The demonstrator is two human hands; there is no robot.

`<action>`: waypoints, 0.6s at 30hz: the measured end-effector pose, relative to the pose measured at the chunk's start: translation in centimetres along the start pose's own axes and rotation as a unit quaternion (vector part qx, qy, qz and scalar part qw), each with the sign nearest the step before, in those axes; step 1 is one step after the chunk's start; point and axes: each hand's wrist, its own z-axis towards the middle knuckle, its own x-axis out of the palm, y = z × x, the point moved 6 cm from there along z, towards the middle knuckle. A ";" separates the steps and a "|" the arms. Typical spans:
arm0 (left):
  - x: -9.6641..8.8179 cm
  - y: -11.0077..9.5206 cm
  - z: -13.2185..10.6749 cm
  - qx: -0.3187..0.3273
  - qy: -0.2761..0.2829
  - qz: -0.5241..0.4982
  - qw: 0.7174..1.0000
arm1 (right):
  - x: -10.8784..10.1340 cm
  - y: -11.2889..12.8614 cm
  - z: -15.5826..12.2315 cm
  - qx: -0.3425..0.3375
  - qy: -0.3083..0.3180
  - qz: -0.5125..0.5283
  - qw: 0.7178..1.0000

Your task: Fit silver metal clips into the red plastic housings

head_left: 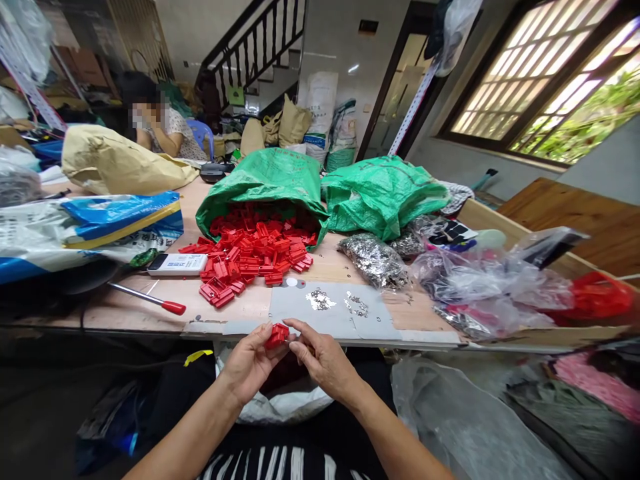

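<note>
1. The left hand [245,363] is grasping a small red plastic part [277,335] between its thumb and fingers.
2. The right hand [327,363] is holding its thumb and index finger close to the right side of this part; I cannot tell whether it is also gripping something.
3. The red plastic part is being held at the near edge of the table [345,263], above an open white sack [290,410].
4. On the table, many similar red pieces [245,250] are lying in a pile at the mouth of a green sack [270,173].
5. Two groups of small metal pieces [320,299] are resting on a grey sheet [295,317].
</note>
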 end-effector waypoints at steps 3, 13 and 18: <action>0.1 0.5 -0.1 -0.019 -0.008 -0.030 0.999 | -0.3 0.4 0.1 -0.005 -0.003 -0.009 1.000; 0.3 1.6 -0.2 -0.022 -0.034 -0.069 0.997 | -0.7 -0.4 0.6 -0.025 -0.075 0.050 0.996; 0.5 2.0 -0.4 -0.033 -0.048 -0.078 0.995 | -0.6 -0.4 0.3 -0.008 -0.053 0.053 0.997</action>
